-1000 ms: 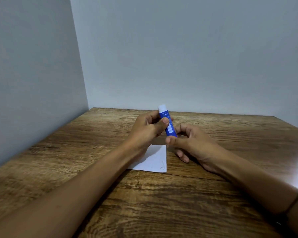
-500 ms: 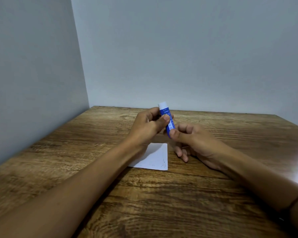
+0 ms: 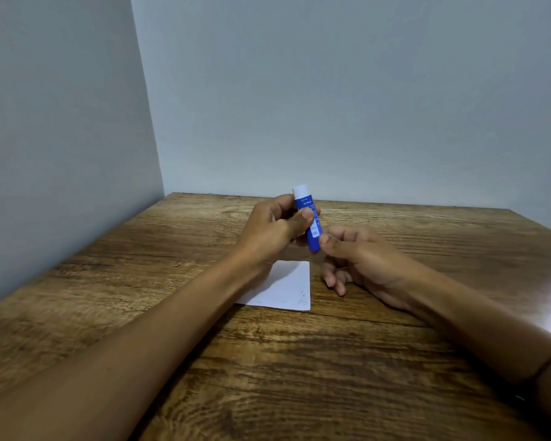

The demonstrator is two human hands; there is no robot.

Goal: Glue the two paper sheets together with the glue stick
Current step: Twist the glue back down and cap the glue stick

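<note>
The glue stick (image 3: pixel 306 218) stands nearly upright, left hand (image 3: pixel 275 230) gripping its upper body, right hand (image 3: pixel 357 249) pinching its lower end

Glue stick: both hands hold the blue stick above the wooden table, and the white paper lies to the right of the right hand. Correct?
Not quite. The head view shows the white paper under the left hand and to the left of the right hand. The rest stands: both hands hold the blue glue stick above the wooden table.
</note>
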